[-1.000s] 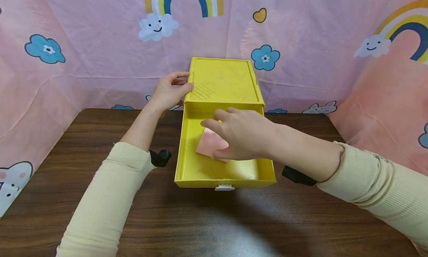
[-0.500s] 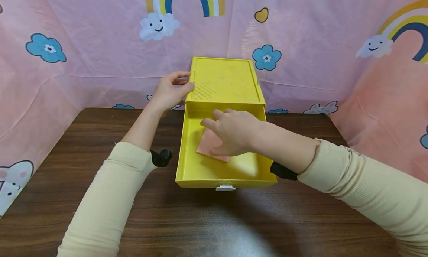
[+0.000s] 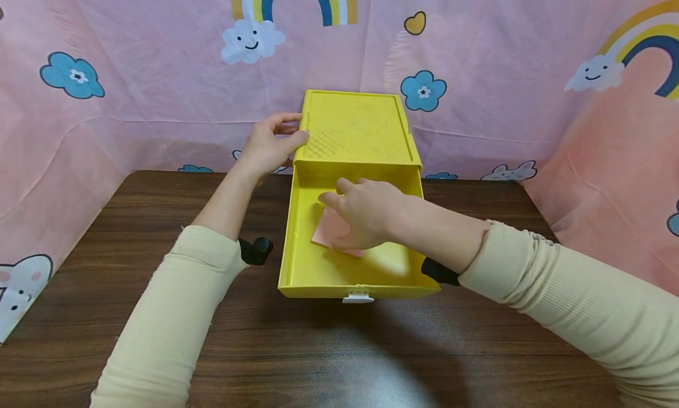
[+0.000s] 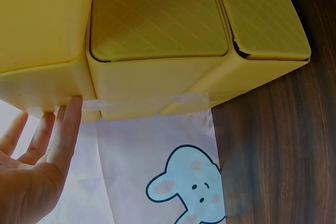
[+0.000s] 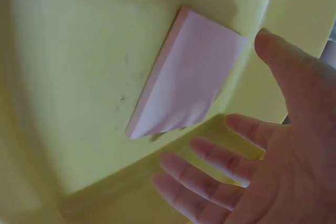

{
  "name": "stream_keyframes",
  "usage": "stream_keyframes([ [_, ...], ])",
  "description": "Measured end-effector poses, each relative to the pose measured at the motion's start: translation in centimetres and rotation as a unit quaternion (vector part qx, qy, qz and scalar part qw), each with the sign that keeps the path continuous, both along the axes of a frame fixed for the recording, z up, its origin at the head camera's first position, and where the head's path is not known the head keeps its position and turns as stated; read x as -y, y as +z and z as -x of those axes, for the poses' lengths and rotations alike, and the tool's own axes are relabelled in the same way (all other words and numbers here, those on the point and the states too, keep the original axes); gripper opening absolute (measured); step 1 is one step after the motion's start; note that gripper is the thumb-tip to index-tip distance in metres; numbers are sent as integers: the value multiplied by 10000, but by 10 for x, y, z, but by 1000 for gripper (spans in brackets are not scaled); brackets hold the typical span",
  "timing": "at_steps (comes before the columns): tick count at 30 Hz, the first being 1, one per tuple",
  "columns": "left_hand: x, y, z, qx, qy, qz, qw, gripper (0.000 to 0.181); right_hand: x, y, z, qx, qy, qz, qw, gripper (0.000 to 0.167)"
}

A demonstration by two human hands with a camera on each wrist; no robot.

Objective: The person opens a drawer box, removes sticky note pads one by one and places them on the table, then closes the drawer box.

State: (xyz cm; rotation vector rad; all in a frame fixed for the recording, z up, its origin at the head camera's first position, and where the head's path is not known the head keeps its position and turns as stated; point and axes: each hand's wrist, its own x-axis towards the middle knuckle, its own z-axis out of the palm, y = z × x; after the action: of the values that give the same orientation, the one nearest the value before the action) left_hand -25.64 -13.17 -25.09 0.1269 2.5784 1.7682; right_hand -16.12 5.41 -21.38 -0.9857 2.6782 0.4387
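Observation:
Inside the pulled-out yellow drawer (image 3: pixel 305 266) lies a thick square pink pad of sticky notes (image 5: pixel 191 74), set at an angle. My right hand (image 3: pixel 366 213) hovers over it with fingers spread and loosely bent. The right wrist view shows a gap between the pad and the thumb and fingertips. My left hand (image 3: pixel 270 145) touches the left side of the yellow drawer unit (image 3: pixel 358 128), its thumb at the top edge. In the left wrist view, extended fingers (image 4: pixel 68 135) of that hand rest against the unit's side. Part of the pad is hidden under my right hand in the head view.
A white handle (image 3: pixel 358 298) juts from the drawer's front. The unit stands on a dark wood-grain table (image 3: pixel 244 337), close to a pink printed cloth (image 3: pixel 175 72) that covers the back and sides. Clear tape (image 4: pixel 178 98) runs along the unit's side.
My right hand has shifted slightly left above the pad, its forearm swinging left too. The left hand, drawer and pad show no visible movement.

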Motion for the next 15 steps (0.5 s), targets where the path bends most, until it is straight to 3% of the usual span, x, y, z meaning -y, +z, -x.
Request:
stream_keyframes([
  [15,-1,1,-2,14,0,-49,10000,48,3,-9,-3,160,-165,-115,9997,73],
])
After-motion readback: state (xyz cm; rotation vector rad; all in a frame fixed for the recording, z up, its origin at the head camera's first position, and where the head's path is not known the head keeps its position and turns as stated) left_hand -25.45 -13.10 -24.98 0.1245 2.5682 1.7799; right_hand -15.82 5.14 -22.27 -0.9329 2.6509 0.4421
